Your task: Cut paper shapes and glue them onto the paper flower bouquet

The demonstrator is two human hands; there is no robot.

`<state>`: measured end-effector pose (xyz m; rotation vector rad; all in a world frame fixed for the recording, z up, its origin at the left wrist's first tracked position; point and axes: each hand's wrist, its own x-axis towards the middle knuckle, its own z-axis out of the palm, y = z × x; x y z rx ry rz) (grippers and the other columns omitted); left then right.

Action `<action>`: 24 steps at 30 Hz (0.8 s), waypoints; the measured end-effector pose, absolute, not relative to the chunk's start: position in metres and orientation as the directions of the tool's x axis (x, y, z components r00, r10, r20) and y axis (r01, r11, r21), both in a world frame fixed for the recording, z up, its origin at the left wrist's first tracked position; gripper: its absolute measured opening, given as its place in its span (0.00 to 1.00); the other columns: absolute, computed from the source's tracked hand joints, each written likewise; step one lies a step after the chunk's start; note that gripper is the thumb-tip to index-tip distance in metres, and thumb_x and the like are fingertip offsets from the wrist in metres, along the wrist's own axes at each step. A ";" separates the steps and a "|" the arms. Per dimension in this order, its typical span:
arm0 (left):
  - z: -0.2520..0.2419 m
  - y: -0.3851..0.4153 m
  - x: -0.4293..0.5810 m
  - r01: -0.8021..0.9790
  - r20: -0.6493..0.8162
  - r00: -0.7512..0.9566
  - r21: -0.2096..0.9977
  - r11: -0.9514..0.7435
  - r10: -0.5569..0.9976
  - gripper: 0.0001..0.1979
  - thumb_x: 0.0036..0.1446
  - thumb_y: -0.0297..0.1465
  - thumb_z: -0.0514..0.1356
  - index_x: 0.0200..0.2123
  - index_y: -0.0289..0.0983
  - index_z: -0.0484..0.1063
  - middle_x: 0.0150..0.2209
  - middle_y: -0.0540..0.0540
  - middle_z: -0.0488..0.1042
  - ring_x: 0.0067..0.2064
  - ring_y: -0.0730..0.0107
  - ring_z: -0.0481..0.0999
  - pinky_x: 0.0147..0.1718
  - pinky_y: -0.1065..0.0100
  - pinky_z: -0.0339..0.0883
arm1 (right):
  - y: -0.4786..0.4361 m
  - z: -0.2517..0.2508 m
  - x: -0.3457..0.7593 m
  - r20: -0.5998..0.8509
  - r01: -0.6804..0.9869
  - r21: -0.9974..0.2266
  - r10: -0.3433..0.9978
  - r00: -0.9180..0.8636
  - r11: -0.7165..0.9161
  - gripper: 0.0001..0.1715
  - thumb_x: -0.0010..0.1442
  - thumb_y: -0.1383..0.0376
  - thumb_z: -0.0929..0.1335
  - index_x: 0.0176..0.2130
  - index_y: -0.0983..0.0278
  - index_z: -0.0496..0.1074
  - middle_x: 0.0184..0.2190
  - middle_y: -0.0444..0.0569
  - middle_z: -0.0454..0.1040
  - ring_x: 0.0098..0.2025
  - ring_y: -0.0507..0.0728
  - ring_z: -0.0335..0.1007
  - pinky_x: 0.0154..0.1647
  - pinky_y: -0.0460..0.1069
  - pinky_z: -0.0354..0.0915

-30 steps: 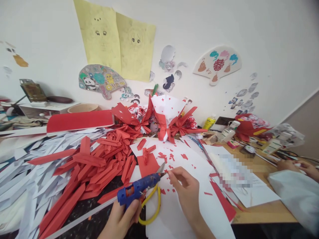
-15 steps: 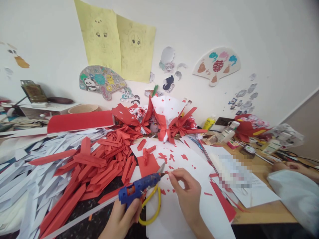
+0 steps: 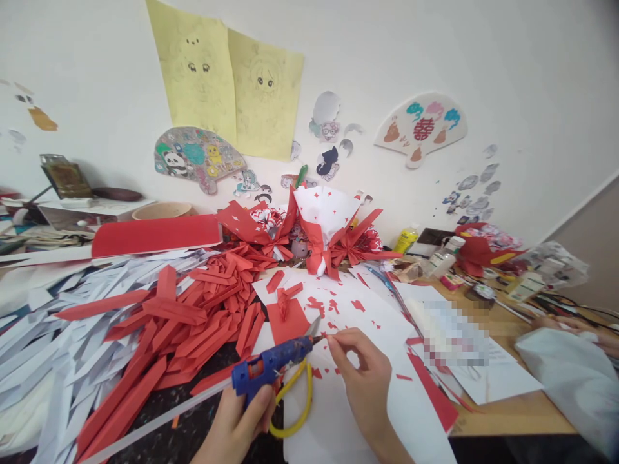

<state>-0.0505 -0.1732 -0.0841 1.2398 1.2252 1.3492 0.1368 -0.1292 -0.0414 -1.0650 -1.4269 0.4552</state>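
My left hand [image 3: 242, 412] is wrapped around the grip of a blue glue gun [image 3: 273, 366], and a long glue stick [image 3: 164, 419] runs out of its rear end. Thumb and forefinger of my right hand [image 3: 365, 374] are pinched together right at the nozzle tip; whatever is between them is too small to make out. Scissors with yellow handles [image 3: 308, 401] lie beneath the gun, partly hidden by it. Under both hands spreads white paper [image 3: 338, 412] scattered with small red paper scraps [image 3: 358, 305]. A red paper square [image 3: 294, 322] lies just beyond the gun.
Heaps of folded red strips [image 3: 193, 322] and folded white strips [image 3: 53, 348] cover the left. Wrapped paper bouquets [image 3: 324, 219] stand against the wall. Bottles [image 3: 442, 256] and paper sheets sit on the right, where another person's sleeve [image 3: 570, 367] and hand show.
My hands and the glue gun hold almost the same position. On the far right, the other person's hand and sleeve have shifted slightly.
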 end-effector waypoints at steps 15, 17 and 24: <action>-0.085 -0.173 -0.050 0.041 0.107 -0.080 0.994 -0.104 0.991 0.25 0.60 0.49 0.54 0.20 0.36 0.65 0.17 0.52 0.62 0.21 0.75 0.58 0.23 0.70 0.55 | -0.129 -0.043 0.138 0.621 0.327 -0.763 0.773 0.130 0.558 0.06 0.61 0.68 0.70 0.30 0.61 0.73 0.26 0.45 0.74 0.28 0.53 0.67 0.27 0.47 0.64; -0.084 -0.172 -0.048 0.024 0.109 -0.096 0.994 -0.107 0.989 0.24 0.59 0.49 0.55 0.22 0.36 0.68 0.16 0.53 0.61 0.20 0.76 0.56 0.22 0.71 0.54 | -0.131 -0.044 0.139 0.608 0.306 -0.776 0.782 0.136 0.551 0.06 0.60 0.67 0.70 0.30 0.61 0.73 0.26 0.45 0.74 0.29 0.53 0.68 0.28 0.47 0.64; -0.083 -0.169 -0.045 -0.044 0.024 -0.138 0.999 -0.031 0.990 0.27 0.56 0.53 0.57 0.20 0.35 0.65 0.15 0.54 0.59 0.18 0.79 0.54 0.17 0.75 0.45 | -0.117 -0.023 0.157 0.620 0.363 -0.766 0.758 0.200 0.530 0.07 0.60 0.65 0.71 0.30 0.61 0.73 0.26 0.45 0.74 0.29 0.54 0.68 0.29 0.48 0.66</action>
